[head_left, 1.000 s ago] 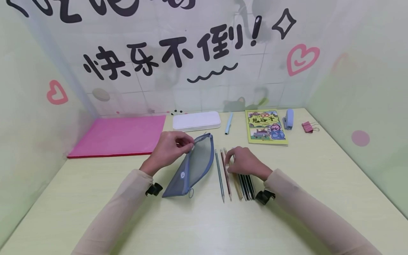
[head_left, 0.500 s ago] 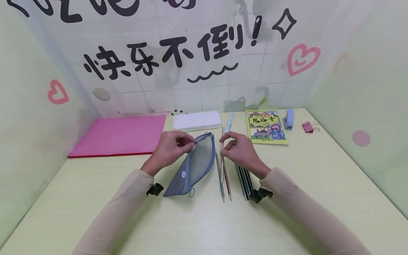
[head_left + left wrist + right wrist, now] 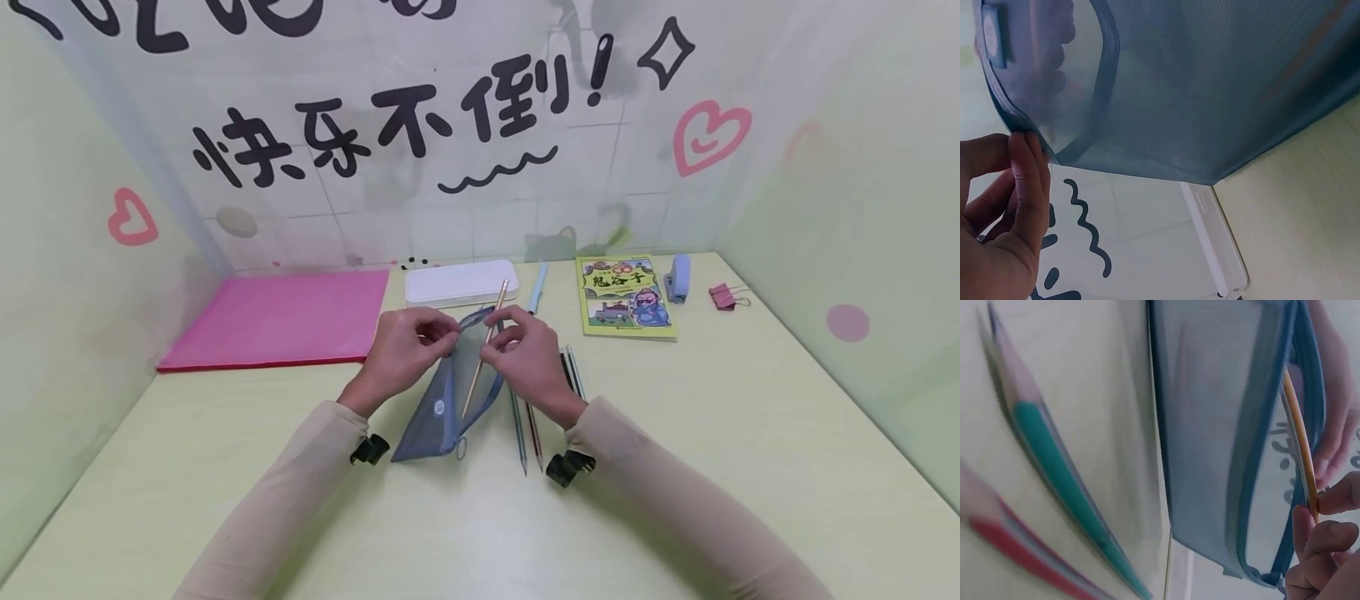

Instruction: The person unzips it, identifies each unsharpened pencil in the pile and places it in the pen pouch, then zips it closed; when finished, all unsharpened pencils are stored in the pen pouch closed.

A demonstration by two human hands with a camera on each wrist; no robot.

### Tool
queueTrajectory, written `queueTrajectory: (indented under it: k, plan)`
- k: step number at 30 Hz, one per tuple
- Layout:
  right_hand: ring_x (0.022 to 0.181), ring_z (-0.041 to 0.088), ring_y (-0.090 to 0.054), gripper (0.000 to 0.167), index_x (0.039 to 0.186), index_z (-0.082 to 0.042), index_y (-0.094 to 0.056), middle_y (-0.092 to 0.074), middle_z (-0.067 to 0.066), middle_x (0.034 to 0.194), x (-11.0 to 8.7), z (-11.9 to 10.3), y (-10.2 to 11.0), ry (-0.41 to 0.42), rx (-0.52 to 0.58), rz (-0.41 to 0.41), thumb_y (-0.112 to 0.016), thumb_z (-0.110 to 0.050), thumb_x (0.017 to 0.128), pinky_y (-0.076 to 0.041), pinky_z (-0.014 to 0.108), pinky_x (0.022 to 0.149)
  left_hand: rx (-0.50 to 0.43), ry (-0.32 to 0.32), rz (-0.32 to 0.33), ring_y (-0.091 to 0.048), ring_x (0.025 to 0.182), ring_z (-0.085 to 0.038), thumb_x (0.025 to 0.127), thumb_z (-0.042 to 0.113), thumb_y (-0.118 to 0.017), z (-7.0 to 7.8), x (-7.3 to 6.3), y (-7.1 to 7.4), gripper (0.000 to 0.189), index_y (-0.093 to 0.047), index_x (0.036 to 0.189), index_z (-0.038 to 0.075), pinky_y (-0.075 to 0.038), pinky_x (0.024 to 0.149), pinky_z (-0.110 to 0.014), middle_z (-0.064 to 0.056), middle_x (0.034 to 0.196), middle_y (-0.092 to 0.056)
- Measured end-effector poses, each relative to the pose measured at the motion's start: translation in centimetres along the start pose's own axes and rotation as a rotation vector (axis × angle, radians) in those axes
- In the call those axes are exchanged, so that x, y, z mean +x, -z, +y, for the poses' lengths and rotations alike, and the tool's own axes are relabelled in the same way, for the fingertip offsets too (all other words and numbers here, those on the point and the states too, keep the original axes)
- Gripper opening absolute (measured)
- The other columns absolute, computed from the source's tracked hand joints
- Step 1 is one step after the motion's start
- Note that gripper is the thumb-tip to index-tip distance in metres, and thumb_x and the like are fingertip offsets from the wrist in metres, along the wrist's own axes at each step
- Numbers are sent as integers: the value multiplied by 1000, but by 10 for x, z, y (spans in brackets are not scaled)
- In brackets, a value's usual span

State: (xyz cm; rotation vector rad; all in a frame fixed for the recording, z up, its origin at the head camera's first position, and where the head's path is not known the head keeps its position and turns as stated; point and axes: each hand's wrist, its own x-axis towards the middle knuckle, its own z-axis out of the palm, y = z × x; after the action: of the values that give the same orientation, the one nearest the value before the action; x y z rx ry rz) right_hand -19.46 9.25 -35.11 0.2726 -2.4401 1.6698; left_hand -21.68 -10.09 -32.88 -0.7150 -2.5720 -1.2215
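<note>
My left hand [image 3: 411,346] pinches the upper edge of a blue-grey mesh pencil pouch [image 3: 1166,94], whose zipped mouth gapes toward the right. Between the thumb and fingers of my right hand [image 3: 528,354] is a gold pencil [image 3: 482,358], slanting down into the pouch's mouth. In the right wrist view the pencil's lower part passes behind the zipper edge. A green pencil [image 3: 1066,469] and a red pencil [image 3: 1029,553] lie on the table just right of the pouch. More dark pencils [image 3: 573,371] lie farther right, partly hidden by my right hand and wrist.
Along the back of the table lie a pink folder [image 3: 277,317], a white case [image 3: 461,283], a light blue pen [image 3: 537,287], a yellow comic book [image 3: 626,297], a lilac stapler [image 3: 678,279] and a pink binder clip [image 3: 724,297]. Walls close in the back and sides.
My right hand has picked up the gold pencil from the row, lifted it and carried it left into the pouch's mouth. My left hand keeps its hold on the pouch edge.
</note>
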Motion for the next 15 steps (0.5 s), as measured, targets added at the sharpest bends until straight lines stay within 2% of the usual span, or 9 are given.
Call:
queueTrajectory:
  k: [8,15]
  plan:
    - [59,11,-61,28,111,-5,-66,-74,10,79,-13,1,-14,0,1,-64,-68,-4,84,-45,22,52,-24,-7,59,-71,74,-18,89,4,-72,1,1,0,12,-76,100,-1,-64,72,-31,-13,87,-75]
    - [62,14,-64,26,111,-5,-65,-73,7,78,-14,5,-17,-59,-22,-139,-68,-5,85,-47,24,54,-5,4,47,-70,75,-16,90,7,-72,1,-1,-6,12,-76,100,3,-63,73,-31,-9,88,-75]
